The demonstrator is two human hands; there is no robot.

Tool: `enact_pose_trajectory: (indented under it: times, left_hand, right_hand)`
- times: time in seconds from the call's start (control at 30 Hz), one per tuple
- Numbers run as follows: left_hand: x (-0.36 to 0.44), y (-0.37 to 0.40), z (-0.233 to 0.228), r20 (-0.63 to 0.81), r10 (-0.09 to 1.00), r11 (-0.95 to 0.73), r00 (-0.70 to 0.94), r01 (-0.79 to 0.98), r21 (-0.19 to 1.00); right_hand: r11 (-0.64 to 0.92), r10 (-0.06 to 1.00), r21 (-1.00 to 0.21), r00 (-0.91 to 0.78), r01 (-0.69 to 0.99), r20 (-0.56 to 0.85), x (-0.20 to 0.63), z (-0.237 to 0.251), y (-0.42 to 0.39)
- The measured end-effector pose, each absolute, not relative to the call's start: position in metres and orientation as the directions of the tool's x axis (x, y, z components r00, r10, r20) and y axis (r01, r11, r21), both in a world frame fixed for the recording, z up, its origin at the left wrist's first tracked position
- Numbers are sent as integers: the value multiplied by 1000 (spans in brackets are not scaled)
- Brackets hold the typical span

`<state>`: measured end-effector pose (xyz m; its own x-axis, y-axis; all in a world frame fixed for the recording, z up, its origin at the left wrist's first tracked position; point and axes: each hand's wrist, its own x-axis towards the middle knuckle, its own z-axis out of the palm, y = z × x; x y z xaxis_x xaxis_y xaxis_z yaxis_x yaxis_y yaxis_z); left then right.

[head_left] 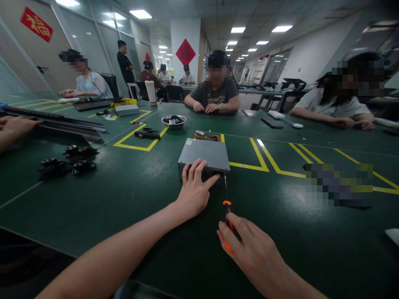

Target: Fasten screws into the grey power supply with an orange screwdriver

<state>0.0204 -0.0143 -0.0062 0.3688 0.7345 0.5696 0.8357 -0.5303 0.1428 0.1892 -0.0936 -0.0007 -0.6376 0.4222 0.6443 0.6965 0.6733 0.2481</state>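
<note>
Head view, green work table [131, 195] with yellow tape lines. Grey metal power supply unit [204, 154] lies flat at table centre, coloured wire bundle [206, 136] showing at its far end. Left hand [195, 189]: fingers spread, resting on the unit's near edge and front face, not closed round it. Right hand [252, 249]: closed on the orange-and-black handle of a screwdriver [227, 216], shaft pointing toward the unit's near right corner; whether the tip touches cannot be told. Beyond the unit: steel bowl [173, 121] of small dark parts, black tool [147, 135] inside a taped square. Left side: black fans [75, 160] in a cluster. Other people sit along the far edges, hands on the table.
</note>
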Motion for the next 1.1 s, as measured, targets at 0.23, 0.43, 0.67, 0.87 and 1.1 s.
enact_pose_trajectory:
  times: [0.23, 0.43, 0.67, 0.87, 1.1]
  left_hand:
    - [20, -14, -6, 577, 722, -542, 382, 830, 130]
    - [18, -12, -4, 545, 716, -581, 437, 806, 117]
    - [16, -13, -3, 548, 719, -580, 427, 803, 136]
    - [16, -14, -2, 547, 719, -593, 430, 790, 158]
    - [17, -15, -1, 551, 729, -587, 407, 786, 196]
  right_hand:
    - [735, 385, 254, -696, 629, 606, 192, 5, -89]
    - [762, 411, 117, -615, 637, 673, 194, 11, -89]
    - [793, 363, 128, -631, 595, 686, 202, 11, -89]
    - [797, 308, 185, -650, 575, 695, 201, 13, -87]
    - [817, 309, 155, -649, 555, 695, 197, 15, -90]
